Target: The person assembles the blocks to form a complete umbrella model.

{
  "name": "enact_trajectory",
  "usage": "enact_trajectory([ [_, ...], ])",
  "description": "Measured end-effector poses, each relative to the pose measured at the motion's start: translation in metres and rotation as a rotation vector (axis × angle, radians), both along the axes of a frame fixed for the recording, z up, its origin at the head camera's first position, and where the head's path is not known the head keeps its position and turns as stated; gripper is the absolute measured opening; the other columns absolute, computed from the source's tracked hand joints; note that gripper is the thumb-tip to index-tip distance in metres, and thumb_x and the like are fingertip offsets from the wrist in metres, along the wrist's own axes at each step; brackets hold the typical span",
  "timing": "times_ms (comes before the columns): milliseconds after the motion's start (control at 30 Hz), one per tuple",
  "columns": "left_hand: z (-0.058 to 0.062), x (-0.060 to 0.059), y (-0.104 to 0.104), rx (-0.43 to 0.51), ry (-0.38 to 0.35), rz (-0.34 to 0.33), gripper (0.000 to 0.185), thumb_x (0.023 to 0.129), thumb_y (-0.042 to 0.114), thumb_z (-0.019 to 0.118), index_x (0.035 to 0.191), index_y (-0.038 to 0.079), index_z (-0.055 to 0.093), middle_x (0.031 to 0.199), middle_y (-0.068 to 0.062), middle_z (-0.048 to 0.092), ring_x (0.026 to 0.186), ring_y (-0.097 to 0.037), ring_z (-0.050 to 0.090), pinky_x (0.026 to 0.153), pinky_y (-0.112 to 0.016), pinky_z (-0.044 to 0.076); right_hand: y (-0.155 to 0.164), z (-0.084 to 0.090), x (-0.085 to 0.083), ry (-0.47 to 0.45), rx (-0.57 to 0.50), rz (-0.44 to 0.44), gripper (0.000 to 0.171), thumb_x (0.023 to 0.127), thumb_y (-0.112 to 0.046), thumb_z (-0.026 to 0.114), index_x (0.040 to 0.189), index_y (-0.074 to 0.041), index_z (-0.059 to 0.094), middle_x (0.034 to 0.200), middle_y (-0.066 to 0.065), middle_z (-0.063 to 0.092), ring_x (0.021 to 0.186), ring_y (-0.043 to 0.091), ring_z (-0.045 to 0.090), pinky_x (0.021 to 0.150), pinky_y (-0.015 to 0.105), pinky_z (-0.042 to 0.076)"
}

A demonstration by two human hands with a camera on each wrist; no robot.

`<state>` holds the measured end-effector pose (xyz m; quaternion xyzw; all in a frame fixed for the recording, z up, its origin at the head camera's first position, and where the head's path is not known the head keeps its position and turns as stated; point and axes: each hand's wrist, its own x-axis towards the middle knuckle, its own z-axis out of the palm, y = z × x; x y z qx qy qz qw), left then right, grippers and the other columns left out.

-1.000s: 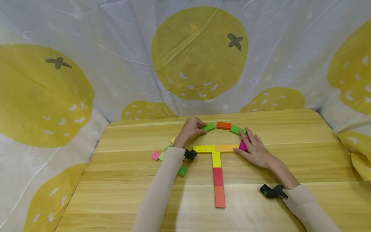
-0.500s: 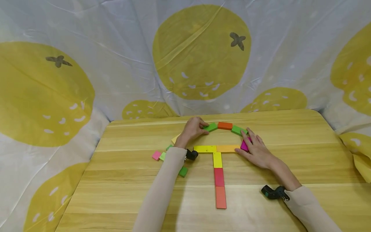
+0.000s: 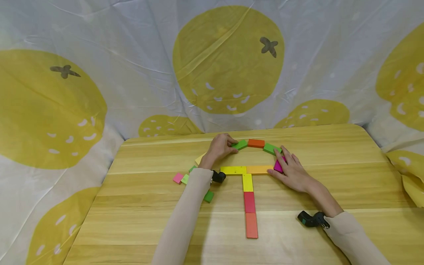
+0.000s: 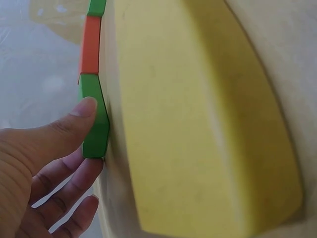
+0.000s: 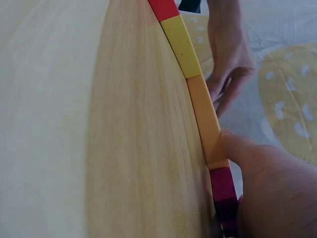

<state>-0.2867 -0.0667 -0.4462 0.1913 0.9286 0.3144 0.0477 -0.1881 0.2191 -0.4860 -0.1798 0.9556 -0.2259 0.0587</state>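
Note:
On the wooden table (image 3: 139,206), flat blocks form an arch above a T shape. My left hand (image 3: 218,150) pinches a green block (image 3: 241,144) at the arch's left end, with the thumb on one side and fingers behind. Beside it lie an orange-red block (image 3: 256,143) and another green block (image 3: 270,148). My right hand (image 3: 293,173) lies with spread, fairly straight fingers over that second green block and a magenta block (image 3: 277,168), partly hiding both. Its thumb touches the light orange block (image 5: 205,119) in the right wrist view. A yellow block (image 4: 163,114) fills much of the left wrist view.
The T's crossbar has a yellow block (image 3: 233,170); its stem runs through yellow (image 3: 247,183), red (image 3: 249,202) and coral (image 3: 251,225) blocks. Loose pink (image 3: 177,178), green (image 3: 208,196) and pale yellow (image 3: 200,158) blocks lie around the left forearm. A lemon-print curtain (image 3: 145,73) hangs behind.
The green block in the left hand has shifted slightly right, up against the orange-red block. The right hand stays in place.

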Motion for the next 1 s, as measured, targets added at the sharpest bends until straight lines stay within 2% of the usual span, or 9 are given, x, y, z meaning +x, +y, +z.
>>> enact_trajectory([
  [300,0.0,0.001,0.0,0.007,0.012,-0.002,0.036,0.077,0.02,0.081,0.111,0.012,0.074,0.104,-0.005,0.069,0.085,-0.016,0.063,0.071,-0.024,0.051,0.0,-0.001,-0.001,-0.006,0.005,-0.002,0.09,0.095,-0.059,0.046,0.156,-0.011,0.001,0.161,0.023,-0.005,0.148,0.044,0.004,0.119,0.058,0.004],
  [500,0.002,0.005,-0.01,0.031,-0.019,-0.048,0.039,0.085,0.021,0.074,0.121,0.008,0.068,0.112,-0.009,0.066,0.096,-0.02,0.065,0.084,-0.031,0.055,0.0,-0.001,0.0,0.001,0.003,0.002,0.089,0.095,-0.058,0.046,0.156,-0.01,0.002,0.161,0.023,-0.004,0.148,0.044,0.004,0.119,0.058,0.004],
  [700,0.012,0.014,-0.04,0.026,-0.012,-0.066,0.034,0.092,0.014,0.065,0.126,0.005,0.064,0.122,-0.012,0.063,0.108,-0.027,0.063,0.093,-0.039,0.052,-0.001,0.001,0.001,-0.001,-0.001,0.005,0.089,0.095,-0.057,0.047,0.156,-0.01,0.003,0.161,0.024,-0.004,0.148,0.045,0.004,0.119,0.058,0.005],
  [833,0.018,0.026,-0.07,0.021,-0.03,-0.063,0.035,0.093,0.011,0.063,0.128,0.004,0.062,0.127,-0.012,0.061,0.11,-0.029,0.062,0.095,-0.042,0.051,-0.001,0.0,0.001,0.001,-0.001,0.006,0.089,0.095,-0.057,0.047,0.156,-0.01,0.002,0.161,0.024,-0.004,0.148,0.045,0.005,0.119,0.058,0.005],
  [1000,0.019,0.045,-0.104,0.031,-0.086,-0.052,0.039,0.093,0.011,0.063,0.131,0.005,0.059,0.132,-0.011,0.058,0.118,-0.03,0.057,0.099,-0.045,0.048,0.0,0.0,0.0,-0.003,-0.003,0.005,0.089,0.095,-0.057,0.047,0.156,-0.011,0.002,0.161,0.023,-0.004,0.148,0.045,0.004,0.119,0.058,0.004],
])
